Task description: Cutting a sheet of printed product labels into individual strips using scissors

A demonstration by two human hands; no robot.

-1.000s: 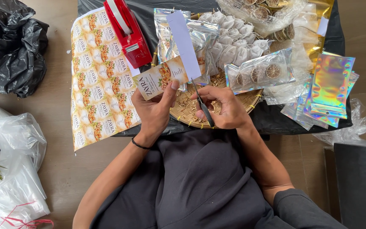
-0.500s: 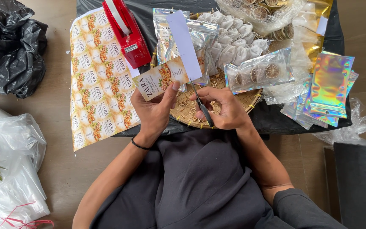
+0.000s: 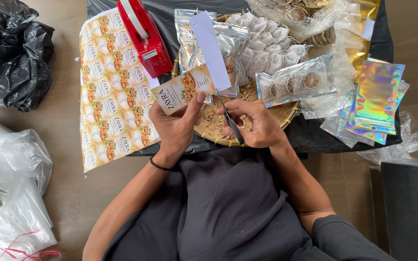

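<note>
Brown floor runs round a low black table (image 3: 344, 137) heaped with pouches, a red tape dispenser (image 3: 143, 36) and a label sheet (image 3: 110, 92). Left hand (image 3: 172, 128) pinches a printed label strip (image 3: 185, 88), raised over a woven tray (image 3: 276, 116). Right hand (image 3: 255, 123) is closed round scissors (image 3: 229, 118), blades just open at the strip's white end. Cutting looks under way; next, I'd judge, the blades need lining up with the label's edge.

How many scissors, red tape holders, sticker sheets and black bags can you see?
scissors: 1
red tape holder: 1
sticker sheet: 1
black bag: 1
Total: 4
</note>
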